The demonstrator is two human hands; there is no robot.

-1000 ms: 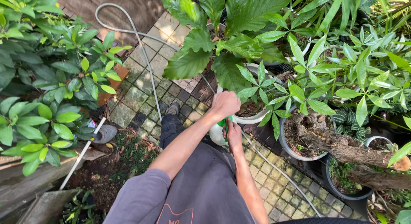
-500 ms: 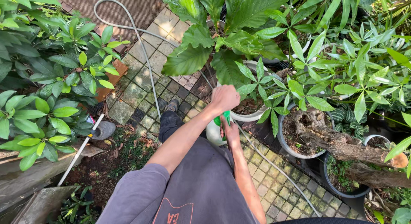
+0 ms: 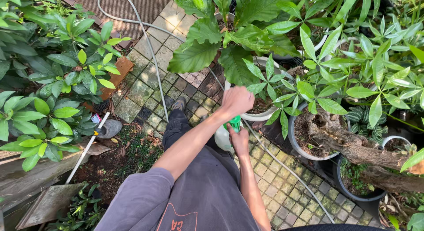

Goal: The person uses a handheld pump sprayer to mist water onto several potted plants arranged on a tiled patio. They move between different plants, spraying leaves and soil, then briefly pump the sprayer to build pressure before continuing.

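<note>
While the left hand (image 3: 237,100) hangs in a loose fist above the green pump top (image 3: 234,123) of a sprayer (image 3: 223,137), whether its grip holds the handle or merely rests on it cannot be told, since the knuckles hide what lies beneath; the right hand (image 3: 240,140) sits lower, fingers curled against the neck just under the green cap, steadying the pale translucent tank, which stands between the person's legs on the paving (image 3: 152,83), just beside a white pot (image 3: 265,114). The danger, as I judge it, is a tip: the tank looks smooth and rounded, the stones are uneven, mossy and damp-looking, so a hard push downward could skid the base sideways and knock it against the pot. A thin grey hose (image 3: 150,45) snakes across the stones and runs close by the sprayer, an easy thing to catch a foot (image 3: 179,104) on. The big glossy leaves (image 3: 196,54) overhang the hands and could be bruised by a raised elbow. Further right a rough, gnarled trunk (image 3: 353,147) lies across dark round pots (image 3: 360,191), its bark cracked and flaky. At the left a white stick (image 3: 86,151) leans out of bare soil among soft, matt shrubs (image 3: 53,107)
</note>
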